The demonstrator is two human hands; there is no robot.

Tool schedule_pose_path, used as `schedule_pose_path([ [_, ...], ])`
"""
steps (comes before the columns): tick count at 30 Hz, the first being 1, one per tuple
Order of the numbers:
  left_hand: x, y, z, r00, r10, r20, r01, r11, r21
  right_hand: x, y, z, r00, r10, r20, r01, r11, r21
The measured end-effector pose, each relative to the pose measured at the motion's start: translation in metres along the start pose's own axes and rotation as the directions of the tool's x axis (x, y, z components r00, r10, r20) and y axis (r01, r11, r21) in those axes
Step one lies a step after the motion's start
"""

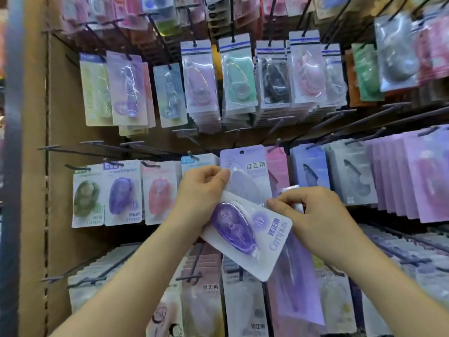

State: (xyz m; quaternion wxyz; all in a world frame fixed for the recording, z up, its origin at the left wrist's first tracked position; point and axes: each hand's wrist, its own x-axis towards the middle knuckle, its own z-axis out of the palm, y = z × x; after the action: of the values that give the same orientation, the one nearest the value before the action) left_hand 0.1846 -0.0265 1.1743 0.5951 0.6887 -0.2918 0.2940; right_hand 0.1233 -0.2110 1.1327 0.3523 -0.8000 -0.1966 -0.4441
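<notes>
A cardboard rack (60,117) fills the far wall, its rows of hooks hung thick with correction-tape packs (239,79) in pastel colours. In front of the middle row the person holds 2 packs near the centre. The lilac pack (252,171) stands upright, farther back. The white pack (272,242), with a purple tape in its blister, lies tilted across the lilac one's lower end, its far corner tucked under the left palm.

The left hand (201,193) is curled, with the thumb pinching the lilac pack's left edge. The right hand (315,215) is curled too, and its thumb and fingertips pinch the white pack's upper edge, right where the 2 packs overlap. I cannot tell whether it holds anything else.

This looks like sorting stock: parting the 2 packs before hanging 1. The lilac pack's hole (242,152) sits just left of a bare peg (275,145). Next, I think, the white pack has to slide clear, then the hole has to line up with the peg's tip and be pushed on.
</notes>
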Motion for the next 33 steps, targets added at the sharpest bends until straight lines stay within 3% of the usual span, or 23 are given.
schedule_pose_path([
  [13,0.022,-0.010,-0.012,1.000,-0.013,0.028,0.009,0.993,0.119,0.009,-0.001,0.002,1.000,-0.014,-0.021,0.013,0.999,-0.033],
  [17,0.037,-0.020,-0.005,1.000,0.012,-0.005,-0.010,0.958,0.287,0.006,-0.005,-0.014,0.999,0.029,-0.045,-0.026,0.998,0.050],
  [23,0.058,-0.026,0.003,0.998,0.056,-0.019,-0.027,0.718,0.696,0.001,0.009,-0.026,0.998,0.029,-0.059,-0.024,0.997,0.078],
  [29,0.058,-0.016,0.007,0.989,0.146,-0.018,-0.055,0.479,0.876,-0.004,0.016,-0.028,0.992,0.110,-0.062,-0.098,0.979,0.178],
  [33,0.048,-0.014,0.010,0.969,0.245,-0.017,-0.089,0.414,0.906,-0.007,0.013,-0.024,0.988,0.146,-0.050,-0.113,0.905,0.411],
])
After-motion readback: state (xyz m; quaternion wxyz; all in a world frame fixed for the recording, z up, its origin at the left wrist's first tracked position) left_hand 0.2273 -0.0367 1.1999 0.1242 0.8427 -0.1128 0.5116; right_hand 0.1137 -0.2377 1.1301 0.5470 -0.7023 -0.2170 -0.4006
